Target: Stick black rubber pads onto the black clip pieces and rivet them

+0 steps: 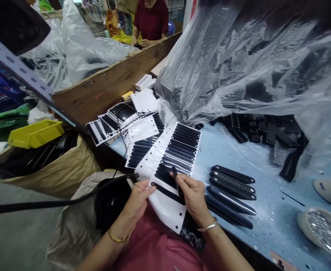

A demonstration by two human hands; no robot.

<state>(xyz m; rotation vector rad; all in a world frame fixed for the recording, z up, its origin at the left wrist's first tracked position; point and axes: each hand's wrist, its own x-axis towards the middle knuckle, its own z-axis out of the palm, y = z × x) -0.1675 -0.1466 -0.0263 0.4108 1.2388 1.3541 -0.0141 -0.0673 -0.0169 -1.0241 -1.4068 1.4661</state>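
A white backing sheet (165, 210) carries rows of black strips (179, 150) and hangs over the table's front edge. My left hand (138, 197) pinches the sheet's left edge beside a black strip. Over the sheet's right side, my right hand (192, 192) holds a thin black strip (174, 173) between thumb and fingers, its upper end sticking up. To the right of that hand, several black handle-like pieces (231, 188) lie side by side on the blue table (267, 210); some show a textured face and others a smooth one.
Clear plastic (238, 75) covers black parts at the back right. A bowl of small shiny pieces (323, 229) stands at the right. More sheets (144, 128) lie behind, near a wooden board (111, 75). A black cable (55, 203) crosses at left. Another person (151, 20) works beyond the board.
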